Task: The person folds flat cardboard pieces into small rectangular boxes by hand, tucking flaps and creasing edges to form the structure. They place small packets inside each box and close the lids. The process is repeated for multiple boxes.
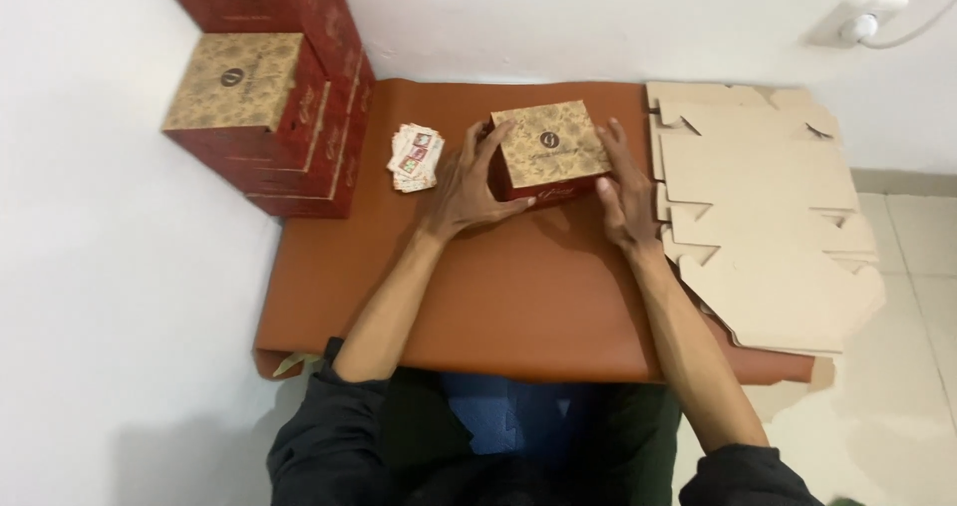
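A small assembled box point(551, 145) with a gold patterned lid and dark red sides stands on the brown mat point(498, 297), near its far edge. My left hand point(469, 182) presses against the box's left side, fingers spread over the front corner. My right hand point(623, 187) lies flat against its right side. Both hands grip the box between them.
A stack of finished red and gold boxes point(269, 87) stands at the far left against the wall. A small pile of printed cards point(416, 157) lies left of my left hand. Flat unfolded cardboard blanks point(768, 217) are piled on the right. A wall socket point(857, 17) is upper right.
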